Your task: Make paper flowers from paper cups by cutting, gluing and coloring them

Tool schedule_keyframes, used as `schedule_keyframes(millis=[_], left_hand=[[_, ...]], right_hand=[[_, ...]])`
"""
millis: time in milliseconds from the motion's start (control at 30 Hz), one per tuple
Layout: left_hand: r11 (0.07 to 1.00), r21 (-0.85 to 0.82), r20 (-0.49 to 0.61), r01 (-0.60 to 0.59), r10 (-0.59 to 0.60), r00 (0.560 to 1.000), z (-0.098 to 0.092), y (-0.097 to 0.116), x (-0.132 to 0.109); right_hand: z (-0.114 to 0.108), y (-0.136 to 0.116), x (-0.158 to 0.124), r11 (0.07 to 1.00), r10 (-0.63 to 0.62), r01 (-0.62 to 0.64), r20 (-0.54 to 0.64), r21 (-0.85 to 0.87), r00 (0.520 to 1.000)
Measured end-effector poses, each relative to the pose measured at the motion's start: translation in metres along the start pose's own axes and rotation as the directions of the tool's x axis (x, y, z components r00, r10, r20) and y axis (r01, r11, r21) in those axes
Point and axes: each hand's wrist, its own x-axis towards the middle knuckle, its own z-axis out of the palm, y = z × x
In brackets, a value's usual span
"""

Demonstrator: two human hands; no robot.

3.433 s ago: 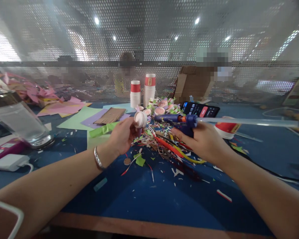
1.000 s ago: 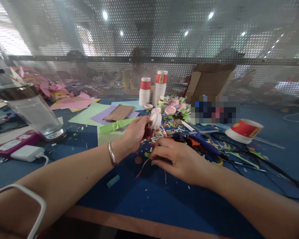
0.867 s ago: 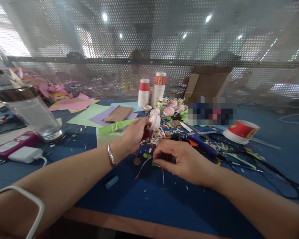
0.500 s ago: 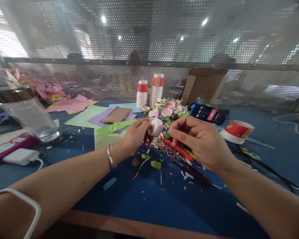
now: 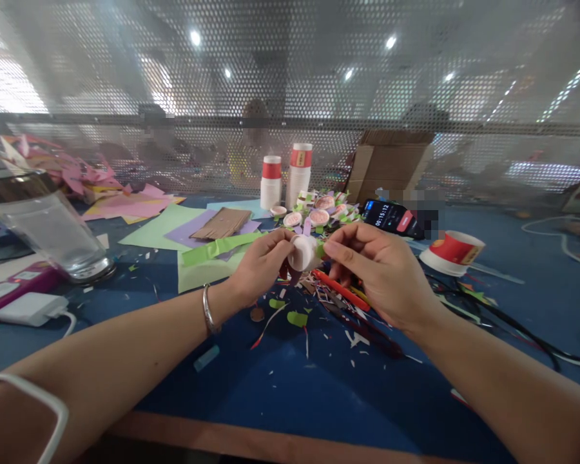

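On a blue table with a brown front edge, lots of little paper bits (a big mess!) near the middle. At the back, two stacks of paper cups. On the left, a clear bottle. On the right, a red-and-white cup and black cords.

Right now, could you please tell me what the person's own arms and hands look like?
The left hand and right hand are ungloved, with no sleeves in view. A shiny silver bracelet circles the left wrist; the right wrist is bare.
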Motion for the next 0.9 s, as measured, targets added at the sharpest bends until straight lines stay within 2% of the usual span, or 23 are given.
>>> schedule_keyframes(millis=[367,667,900], left_hand=[[0.997,-0.029,0.045,-0.064,0.066,0.997,-0.0007,-0.0013,-0.0014],[0.997,-0.055,0.057,-0.045,0.048,0.997,0.0000,0.0016,-0.0020],[0.994,-0.102,0.041,-0.041,0.045,0.998,0.0003,0.0024,-0.0015]], right_hand=[[-0.0005,0.0020,-0.0010,1.000,-0.013,0.012,-0.029,-0.006,1.000],[0.0012,-0.0003,-0.0017,0.998,0.046,-0.045,-0.029,0.044,0.998],[0.0005,-0.0002,-0.0021,0.998,0.040,-0.039,-0.018,0.049,0.999]])
